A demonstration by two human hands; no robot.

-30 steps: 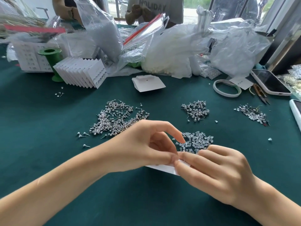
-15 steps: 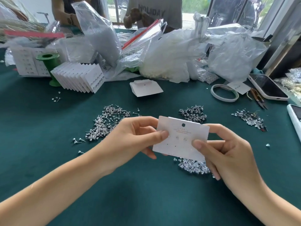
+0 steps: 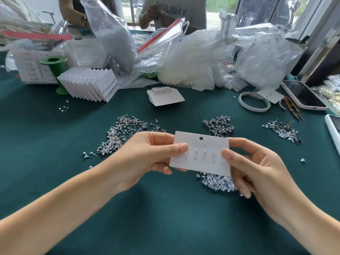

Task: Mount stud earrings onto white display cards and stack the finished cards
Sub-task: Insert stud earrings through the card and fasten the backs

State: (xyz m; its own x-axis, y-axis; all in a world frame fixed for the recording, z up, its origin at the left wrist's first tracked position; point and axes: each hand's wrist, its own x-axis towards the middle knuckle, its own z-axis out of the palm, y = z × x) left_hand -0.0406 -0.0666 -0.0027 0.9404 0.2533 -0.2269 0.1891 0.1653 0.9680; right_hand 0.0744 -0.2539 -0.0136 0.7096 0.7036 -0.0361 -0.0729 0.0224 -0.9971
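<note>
Card (image 3: 200, 161): thin white board, light and a bit bendy by the look; I judge the side edges the place to hold it, clear of the studs.
Studs (image 3: 204, 152): three show in the top row, tiny and probably easy to knock loose; lower holes bare.
Left hand (image 3: 147, 155): pinching the card's left edge, thumb on the face.
Right hand (image 3: 257, 168): pinching the right edge, thumb on the face.
Position: card between my hands at frame centre, lifted above the table (image 3: 55, 144).
Stack (image 3: 90, 83): finished cards fanned at upper left, well apart.
</note>
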